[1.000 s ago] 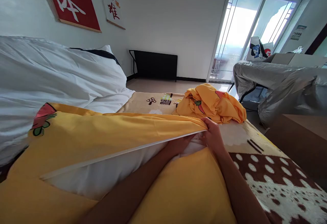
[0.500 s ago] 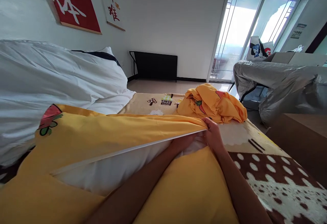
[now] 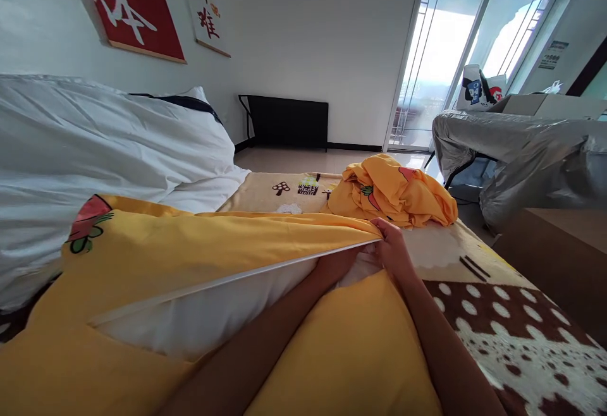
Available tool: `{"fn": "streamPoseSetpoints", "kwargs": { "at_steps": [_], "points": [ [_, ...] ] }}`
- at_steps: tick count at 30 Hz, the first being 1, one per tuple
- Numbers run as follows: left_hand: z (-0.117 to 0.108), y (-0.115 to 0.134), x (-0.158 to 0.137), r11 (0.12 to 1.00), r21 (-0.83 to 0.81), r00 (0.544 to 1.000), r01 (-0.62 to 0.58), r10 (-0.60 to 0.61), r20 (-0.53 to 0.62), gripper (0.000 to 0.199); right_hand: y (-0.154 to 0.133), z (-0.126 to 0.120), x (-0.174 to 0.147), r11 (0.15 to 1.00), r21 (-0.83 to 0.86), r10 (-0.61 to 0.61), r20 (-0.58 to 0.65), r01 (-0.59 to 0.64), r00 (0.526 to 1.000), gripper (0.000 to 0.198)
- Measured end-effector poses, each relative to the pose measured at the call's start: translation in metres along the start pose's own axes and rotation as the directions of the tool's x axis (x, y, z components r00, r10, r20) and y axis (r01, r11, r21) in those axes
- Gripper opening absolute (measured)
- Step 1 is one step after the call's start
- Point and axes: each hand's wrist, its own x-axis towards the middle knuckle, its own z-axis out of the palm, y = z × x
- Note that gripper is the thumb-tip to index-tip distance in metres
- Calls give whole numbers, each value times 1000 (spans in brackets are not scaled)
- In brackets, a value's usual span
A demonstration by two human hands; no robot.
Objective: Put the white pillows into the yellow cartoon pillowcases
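A yellow pillowcase [image 3: 203, 236] with a carrot print at its far left corner lies before me, its long zip-edged opening gaping. Through the gap shows a white pillow [image 3: 190, 321]. My left hand [image 3: 339, 264] reaches inside the opening at its right end; the cloth covers its fingers, so their grip is hidden. With bent fingers my right hand [image 3: 392, 245] pinches the right corner of the pillowcase from outside, close beside the left hand.
A crumpled orange-yellow cloth [image 3: 393, 191] with carrot prints lies on the patterned blanket [image 3: 497, 315]. White bedding [image 3: 109, 144] is heaped at left. A cardboard box [image 3: 554, 264] and a plastic-covered piece of furniture [image 3: 516, 128] stand at right.
Both hands keep their places at the pillowcase's right corner. The whole view has shifted very slightly; nothing else visibly differs.
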Motion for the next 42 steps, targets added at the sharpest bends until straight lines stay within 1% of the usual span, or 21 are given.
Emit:
{"fn": "streamPoseSetpoints", "kwargs": {
  "at_steps": [3,5,9,12,16,19,22,25,29,34,37,42],
  "points": [
    [2,3,-1,996,64,998,60,-58,-34,32,0,-1,0,1000,-17,-5,2,5,1000,32],
    [2,3,-3,992,98,996,80,-76,-48,32,-1,-1,0,999,-43,-16,6,16,1000,31],
    [3,1,-4,986,141,995,88,-79,-67,35,-5,-1,-2,995,-98,-23,-12,21,1000,34],
    [7,-4,-4,984,163,994,74,-61,-85,38,-8,-1,-3,993,-113,-15,-34,11,999,36],
    [17,-14,0,982,182,994,50,-32,-101,36,-10,0,-6,996,-88,-20,-49,15,999,37],
    [24,-23,4,980,192,994,53,-32,-108,36,-10,0,-6,998,-65,-19,-4,19,1000,35],
    [29,-29,7,977,207,993,58,-36,-110,38,-8,0,-5,1000,-6,6,33,-6,999,30],
    [30,-31,8,973,228,993,45,-17,-121,40,-6,0,-3,998,59,23,42,-26,999,28],
    [31,-35,9,969,245,991,18,15,-132,40,-6,2,-2,996,84,31,30,-33,999,22],
    [36,-43,10,965,259,989,29,10,-148,41,-11,1,-1,990,122,66,58,-72,996,24],
    [37,-46,9,965,263,986,6,37,-160,42,-12,1,-1,983,156,85,74,-96,994,23],
    [35,-47,6,962,268,980,-45,96,-177,41,-12,2,-1,990,113,80,59,-86,995,15]
  ]
}}
